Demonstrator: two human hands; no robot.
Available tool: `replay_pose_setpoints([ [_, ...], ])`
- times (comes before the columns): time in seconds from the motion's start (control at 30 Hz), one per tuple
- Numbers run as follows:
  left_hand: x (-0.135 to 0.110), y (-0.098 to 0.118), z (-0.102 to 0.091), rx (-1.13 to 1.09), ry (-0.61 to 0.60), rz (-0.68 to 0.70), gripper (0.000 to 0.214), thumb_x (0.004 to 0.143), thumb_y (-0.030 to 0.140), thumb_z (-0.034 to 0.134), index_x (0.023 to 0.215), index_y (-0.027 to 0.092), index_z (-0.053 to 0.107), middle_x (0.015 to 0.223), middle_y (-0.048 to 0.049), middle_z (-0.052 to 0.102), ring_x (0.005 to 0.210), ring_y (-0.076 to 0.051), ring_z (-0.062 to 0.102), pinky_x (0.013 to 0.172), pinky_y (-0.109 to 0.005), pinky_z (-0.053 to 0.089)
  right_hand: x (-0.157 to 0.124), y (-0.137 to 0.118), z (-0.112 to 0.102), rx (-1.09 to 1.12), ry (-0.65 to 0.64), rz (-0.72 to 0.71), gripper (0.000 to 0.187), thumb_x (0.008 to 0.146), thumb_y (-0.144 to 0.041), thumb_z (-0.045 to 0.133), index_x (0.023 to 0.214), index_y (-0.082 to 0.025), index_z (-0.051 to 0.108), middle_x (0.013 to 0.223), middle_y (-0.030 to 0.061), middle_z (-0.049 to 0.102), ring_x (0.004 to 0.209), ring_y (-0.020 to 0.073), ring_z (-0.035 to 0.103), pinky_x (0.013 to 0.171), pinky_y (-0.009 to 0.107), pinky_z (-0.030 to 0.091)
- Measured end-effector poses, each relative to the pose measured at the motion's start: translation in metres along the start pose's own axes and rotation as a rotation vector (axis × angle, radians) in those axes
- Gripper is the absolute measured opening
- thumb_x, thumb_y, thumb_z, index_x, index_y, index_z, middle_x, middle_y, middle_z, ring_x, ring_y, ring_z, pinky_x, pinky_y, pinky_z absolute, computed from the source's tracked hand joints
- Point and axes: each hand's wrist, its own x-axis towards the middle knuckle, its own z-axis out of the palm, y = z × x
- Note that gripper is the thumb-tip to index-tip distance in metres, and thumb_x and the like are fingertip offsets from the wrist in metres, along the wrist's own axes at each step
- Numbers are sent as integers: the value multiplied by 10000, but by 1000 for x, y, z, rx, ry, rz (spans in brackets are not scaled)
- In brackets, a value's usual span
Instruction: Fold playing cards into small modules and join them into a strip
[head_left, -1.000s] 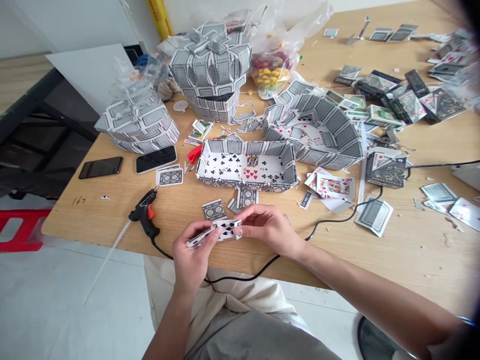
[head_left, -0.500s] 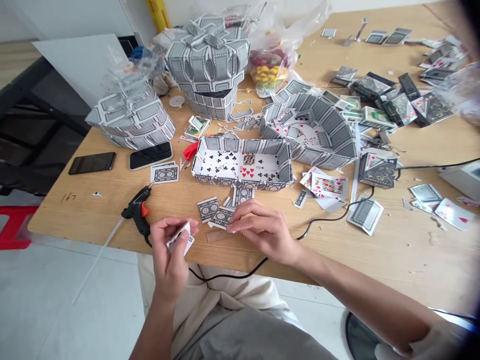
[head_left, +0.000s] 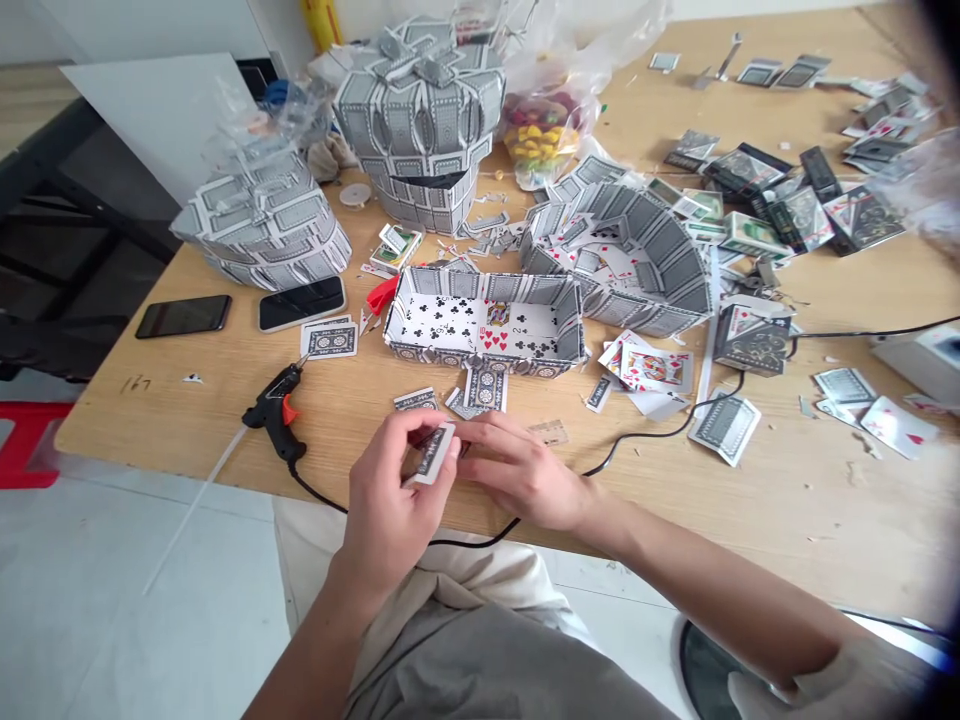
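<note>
My left hand (head_left: 394, 490) is closed on a folded playing card (head_left: 435, 455), with its grey patterned back and a white edge showing. Close against it, my right hand (head_left: 529, 470) has its fingers curled together; whatever they pinch is hidden. Beyond my fingers lie patterned playing cards (head_left: 486, 390), some overlapping. A small clear ruler (head_left: 550, 432) rests just past my right knuckles. Farther back stands an open rectangular box made of playing cards (head_left: 484, 358), with card faces lining its floor. To the left, a black glue gun (head_left: 279, 415) with an orange trigger lies on the table.
Two phones (head_left: 302, 303) lie at the left. Card-built lidded baskets (head_left: 420, 120) and a curved open card tray (head_left: 645, 300) stand behind. A black cable (head_left: 637, 437) crosses the table to the right. Card packs (head_left: 750, 175) and scraps are scattered at the right.
My left hand has moved right with the card, which now shows its patterned back. My right hand has drawn close to it. The ruler now lies farther right and back.
</note>
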Motion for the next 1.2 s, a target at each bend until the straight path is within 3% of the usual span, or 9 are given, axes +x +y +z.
replay_pose_setpoints([
  [0.2,-8,-9,-10,-111,89,-129,227,967,280,740,1168,240,643,1099,-65,760,1008,-225,741,879,-312,580,2,-4,0,171,139,129,309,1062,-97,558,1273,-211,753,1205,133,776,1096,249,725,938,422,626],
  [0.3,-8,-12,-15,-48,43,-101,285,922,288,789,1183,241,684,1129,-68,761,1001,-233,723,896,-329,574,5,-7,4,353,248,366,145,1011,-261,750,1142,-229,802,1013,76,827,917,221,773,845,368,649],
  [0.5,-4,-24,-22,0,47,-176,297,872,397,844,1111,243,757,1058,-47,782,882,-211,703,771,-288,561,8,-5,12,839,323,795,306,786,-439,952,930,-199,828,925,58,844,831,219,800,797,351,677],
  [0.63,-6,-35,-24,-102,50,-247,300,843,428,877,1043,226,780,945,-33,777,806,-187,712,717,-262,569,11,-2,9,965,314,826,314,747,-421,981,880,-184,823,874,56,839,772,197,789,755,330,673],
  [0.8,-6,-45,-30,-137,223,-287,307,802,396,923,1019,221,794,954,-24,770,832,-174,716,747,-248,580,15,5,-1,1047,389,885,362,934,-538,806,1019,-186,803,904,73,843,791,194,808,773,356,696],
  [0.93,-5,-45,-33,-131,253,-303,283,807,386,919,1000,218,797,970,-25,772,870,-178,723,783,-252,586,15,9,-3,1030,394,846,492,1028,-562,678,1395,-234,690,1183,116,833,1099,263,808,942,448,691],
  [1.07,-7,-44,-32,-129,249,-299,296,800,384,922,1007,211,798,967,-26,773,861,-179,724,769,-256,589,11,5,0,918,274,677,550,1114,-484,556,1626,-302,477,1563,109,634,1432,281,631,1182,534,560],
  [1.13,-7,-43,-31,-122,247,-302,295,803,379,919,1011,209,797,968,-25,773,857,-176,723,763,-253,588,8,2,1,841,216,624,562,1136,-461,507,1671,-323,401,1629,90,567,1507,286,552,1218,554,523],
  [1.2,-7,-42,-31,-110,249,-305,286,808,369,915,1012,208,794,971,-23,773,862,-173,724,768,-249,589,5,0,3,828,172,625,598,1149,-462,459,1711,-326,307,1563,97,635,1449,289,614,1176,547,566],
])
